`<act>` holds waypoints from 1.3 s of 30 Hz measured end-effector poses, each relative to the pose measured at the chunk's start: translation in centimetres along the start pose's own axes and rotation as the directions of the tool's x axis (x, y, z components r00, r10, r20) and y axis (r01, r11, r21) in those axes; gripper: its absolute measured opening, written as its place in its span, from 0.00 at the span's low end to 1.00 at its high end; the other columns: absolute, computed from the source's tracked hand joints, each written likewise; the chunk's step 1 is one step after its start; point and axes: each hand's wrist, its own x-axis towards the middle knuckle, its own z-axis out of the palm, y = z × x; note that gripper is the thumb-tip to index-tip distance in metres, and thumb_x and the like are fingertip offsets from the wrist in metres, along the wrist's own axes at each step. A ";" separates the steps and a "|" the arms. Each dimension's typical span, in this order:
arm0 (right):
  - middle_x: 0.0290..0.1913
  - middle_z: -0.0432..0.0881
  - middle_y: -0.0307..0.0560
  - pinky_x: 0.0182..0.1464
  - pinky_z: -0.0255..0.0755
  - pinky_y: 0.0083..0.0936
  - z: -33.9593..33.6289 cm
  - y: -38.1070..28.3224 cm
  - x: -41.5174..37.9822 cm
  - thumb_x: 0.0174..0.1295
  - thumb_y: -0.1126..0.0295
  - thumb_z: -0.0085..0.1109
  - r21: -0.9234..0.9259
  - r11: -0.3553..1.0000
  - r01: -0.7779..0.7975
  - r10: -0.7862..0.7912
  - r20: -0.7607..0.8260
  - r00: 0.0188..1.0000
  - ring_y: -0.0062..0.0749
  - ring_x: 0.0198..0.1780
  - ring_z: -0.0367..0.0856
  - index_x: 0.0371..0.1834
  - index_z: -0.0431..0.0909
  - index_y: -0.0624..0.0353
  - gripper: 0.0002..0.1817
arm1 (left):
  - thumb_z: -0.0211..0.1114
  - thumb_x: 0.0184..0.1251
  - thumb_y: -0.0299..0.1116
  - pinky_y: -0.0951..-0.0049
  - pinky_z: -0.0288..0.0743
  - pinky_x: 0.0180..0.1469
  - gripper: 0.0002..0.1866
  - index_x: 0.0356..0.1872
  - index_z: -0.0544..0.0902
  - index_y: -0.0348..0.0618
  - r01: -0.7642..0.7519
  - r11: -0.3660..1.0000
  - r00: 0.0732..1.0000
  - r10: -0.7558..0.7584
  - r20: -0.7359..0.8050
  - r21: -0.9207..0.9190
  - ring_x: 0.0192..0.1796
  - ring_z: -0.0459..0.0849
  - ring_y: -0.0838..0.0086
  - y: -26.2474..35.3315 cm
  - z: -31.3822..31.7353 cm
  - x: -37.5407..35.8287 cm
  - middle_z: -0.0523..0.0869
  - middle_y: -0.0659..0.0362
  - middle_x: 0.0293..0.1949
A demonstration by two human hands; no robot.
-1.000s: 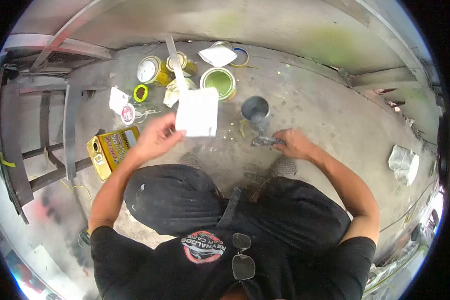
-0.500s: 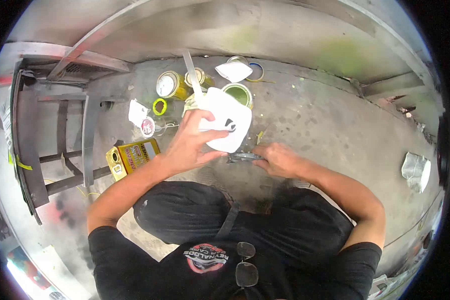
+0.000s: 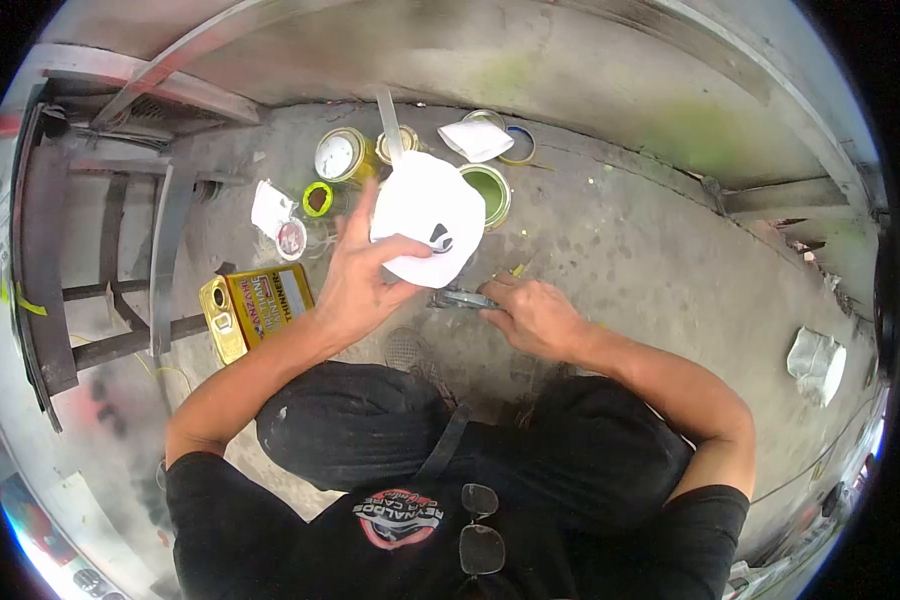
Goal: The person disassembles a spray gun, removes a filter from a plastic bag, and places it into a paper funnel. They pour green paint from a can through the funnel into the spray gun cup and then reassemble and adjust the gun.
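Over on my left, the yellow rectangular metal thinner can [image 3: 270, 305] sits on the grey concrete floor [image 3: 670, 290], right by my forearm, so I'd keep that arm clear of it. Next, my left hand [image 3: 362, 275], closed in a pinch on a thin, white, rounded, paper-like piece [image 3: 425, 205], thumb laid across its front beside a black mark, fingers up along its left side, forearm slanting in past my knee. A light, even pinch should serve best here, enough to steady it without creasing it. And the white piece is up in the middle, overlapping the view of the open round metal can with green inside [image 3: 488, 190]. Just below its lower edge, the dark grey, metal-looking tool [image 3: 464, 300], roughly level, much of it hidden; whether the two touch, I can't tell. Then on the right, my right hand [image 3: 538, 315], wrapped round that tool's end, back of the hand up, elbow out wide. Firm grip, loose wrist, I'd say, and both hands kept close so neither has to stretch
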 end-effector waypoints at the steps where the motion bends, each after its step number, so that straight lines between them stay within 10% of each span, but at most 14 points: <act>1: 0.46 0.84 0.59 0.49 0.79 0.51 0.1 -0.2 0.2 0.68 0.64 0.61 -0.009 1.000 -0.008 0.008 0.012 1.000 0.60 0.47 0.85 0.48 0.78 0.63 0.14 | 0.85 0.50 0.35 0.62 0.73 0.64 0.17 0.40 0.89 0.45 0.158 0.973 0.984 -0.141 0.105 -0.167 0.62 0.81 0.59 0.1 0.0 0.0 0.81 0.45 0.61; 2: 0.46 0.84 0.59 0.50 0.79 0.51 0.2 -0.3 0.5 0.68 0.64 0.61 -0.018 1.000 -0.017 0.017 0.024 1.000 0.60 0.47 0.85 0.48 0.78 0.63 0.14 | 0.85 0.50 0.34 0.64 0.76 0.60 0.17 0.39 0.89 0.44 0.321 0.895 0.939 -0.257 0.230 -0.311 0.59 0.84 0.61 0.1 0.0 -0.1 0.86 0.47 0.56; 9: 0.48 0.84 0.56 0.48 0.80 0.47 0.6 0.7 1.3 0.68 0.59 0.65 -0.009 0.992 0.124 -0.124 0.056 0.991 0.57 0.46 0.86 0.57 0.80 0.62 0.22 | 0.87 0.46 0.33 0.67 0.80 0.48 0.17 0.36 0.89 0.45 -0.041 0.989 0.999 0.039 -0.019 -0.140 0.48 0.87 0.65 -2.6 0.7 -1.0 0.89 0.56 0.42; 12: 0.53 0.85 0.59 0.55 0.80 0.45 -0.6 5.1 1.6 0.65 0.50 0.69 0.360 0.925 0.118 -0.187 0.162 0.969 0.54 0.53 0.86 0.62 0.79 0.64 0.31 | 0.85 0.43 0.30 0.67 0.80 0.48 0.17 0.36 0.89 0.47 -0.138 0.986 0.990 0.135 -0.041 -0.091 0.48 0.87 0.65 -2.4 -0.2 -1.2 0.89 0.55 0.44; 15: 0.60 0.81 0.64 0.62 0.76 0.45 -1.8 10.0 2.4 0.59 0.43 0.73 0.354 0.899 -0.257 0.200 0.191 0.961 0.53 0.59 0.83 0.70 0.72 0.65 0.44 | 0.84 0.44 0.30 0.64 0.82 0.47 0.18 0.39 0.88 0.50 -0.190 0.976 0.979 0.180 -0.095 -0.105 0.48 0.88 0.60 -1.9 -1.0 -1.3 0.88 0.54 0.44; 18: 0.69 0.73 0.66 0.67 0.72 0.45 0.7 14.8 4.0 0.57 0.44 0.74 0.117 0.982 -0.145 0.165 -0.178 0.970 0.57 0.67 0.76 0.79 0.58 0.64 0.54 | 0.83 0.44 0.29 0.64 0.83 0.48 0.21 0.42 0.87 0.50 -0.207 0.976 0.976 0.201 -0.084 -0.068 0.49 0.88 0.59 -2.1 -1.3 -1.3 0.88 0.54 0.45; 24: 0.78 0.55 0.69 0.80 0.55 0.44 4.3 16.2 9.6 0.45 0.51 0.84 0.147 0.988 0.037 0.001 -0.254 0.967 0.60 0.80 0.54 0.83 0.33 0.64 0.74 | 0.84 0.43 0.30 0.63 0.85 0.52 0.25 0.46 0.85 0.49 -0.157 0.987 0.987 0.157 -0.021 -0.044 0.51 0.88 0.56 -2.2 -1.3 -1.9 0.88 0.53 0.49; 39: 0.68 0.70 0.57 0.71 0.68 0.43 1.9 13.9 11.0 0.43 0.59 0.84 0.235 0.965 0.118 0.005 -0.465 0.885 0.48 0.69 0.72 0.75 0.57 0.60 0.57 | 0.83 0.46 0.31 0.62 0.87 0.51 0.23 0.46 0.85 0.48 -0.196 0.981 0.980 0.196 -0.033 0.001 0.50 0.90 0.55 -1.7 -1.0 -1.1 0.86 0.46 0.52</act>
